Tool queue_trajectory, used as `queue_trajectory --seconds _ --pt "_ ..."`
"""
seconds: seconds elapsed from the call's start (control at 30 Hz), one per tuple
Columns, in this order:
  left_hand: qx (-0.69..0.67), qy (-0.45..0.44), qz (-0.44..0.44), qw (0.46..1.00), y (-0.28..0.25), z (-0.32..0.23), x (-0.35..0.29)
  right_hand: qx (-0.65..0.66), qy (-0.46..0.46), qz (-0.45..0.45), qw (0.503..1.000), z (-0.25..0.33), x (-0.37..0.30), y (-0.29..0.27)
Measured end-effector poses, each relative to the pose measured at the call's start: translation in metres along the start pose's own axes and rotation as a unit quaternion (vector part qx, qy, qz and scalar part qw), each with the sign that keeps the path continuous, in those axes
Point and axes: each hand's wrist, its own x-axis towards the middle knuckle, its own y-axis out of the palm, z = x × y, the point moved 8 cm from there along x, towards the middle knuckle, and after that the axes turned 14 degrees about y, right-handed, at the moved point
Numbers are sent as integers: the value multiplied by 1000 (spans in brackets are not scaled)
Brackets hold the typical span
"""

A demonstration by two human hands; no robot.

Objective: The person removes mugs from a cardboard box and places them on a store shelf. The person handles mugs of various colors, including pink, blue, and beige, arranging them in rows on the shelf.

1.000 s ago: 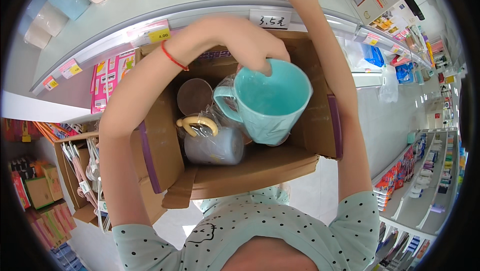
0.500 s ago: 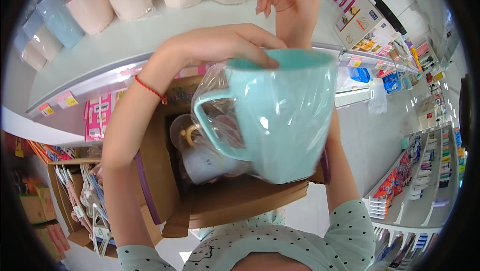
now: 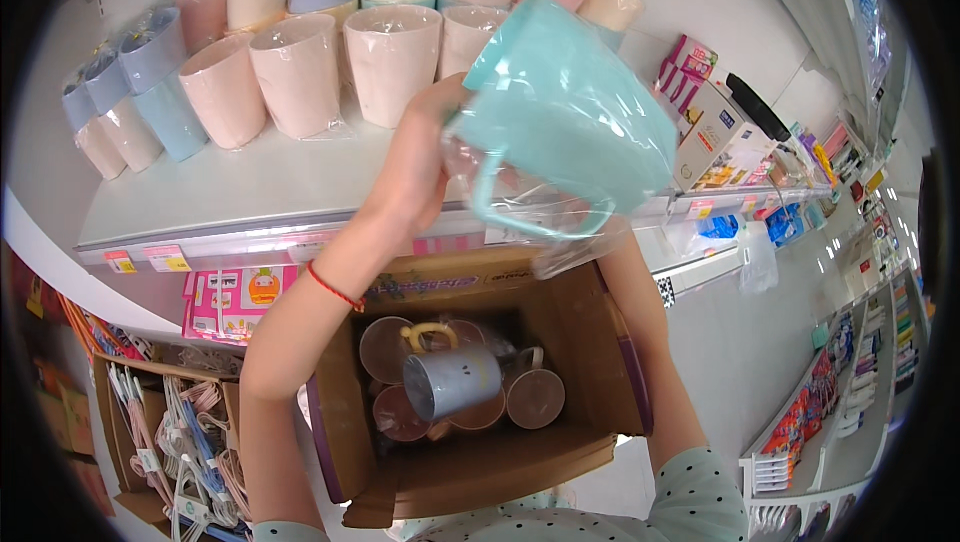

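A large turquoise mug point(image 3: 585, 107) in clear plastic wrap is raised in front of the shelf. It is tilted, with its rim toward the upper left and its handle low. My left hand point(image 3: 428, 147) is closed at the rim side, its fingertips hidden behind the mug. The mug also covers my right hand; only that forearm shows, running up behind the base. Below, an open cardboard box point(image 3: 335, 442) holds several wrapped mugs. A light-blue mug point(image 3: 452, 382) lies on its side on top of the others, next to a yellow handle point(image 3: 430, 336).
Several wrapped cups, including a pink cup point(image 3: 222, 92), line the white shelf point(image 3: 200, 197), some stacked. A boxed appliance point(image 3: 715, 137) stands farther right. Lower left, a carton point(image 3: 150, 422) holds hangers or similar slim items. A store aisle with a rack point(image 3: 850, 412) runs along the right.
The mug has moved up and tipped over, its base swinging right. My left hand has gone from its rim to its side. My right hand, formerly visible above, is now hidden behind it.
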Motion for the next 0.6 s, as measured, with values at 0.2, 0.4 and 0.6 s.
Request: queue_trajectory --seconds 0.2,0.4,0.6 --pt "37 -42 -22 998 -11 16 10 -79 -54 -124 988 19 -6 14" --pt "-39 5 -44 998 -21 11 14 -197 -55 -248 947 7 -1 12" --pt "-14 170 -8 985 -13 -14 16 -228 -52 -180 955 10 7 12"
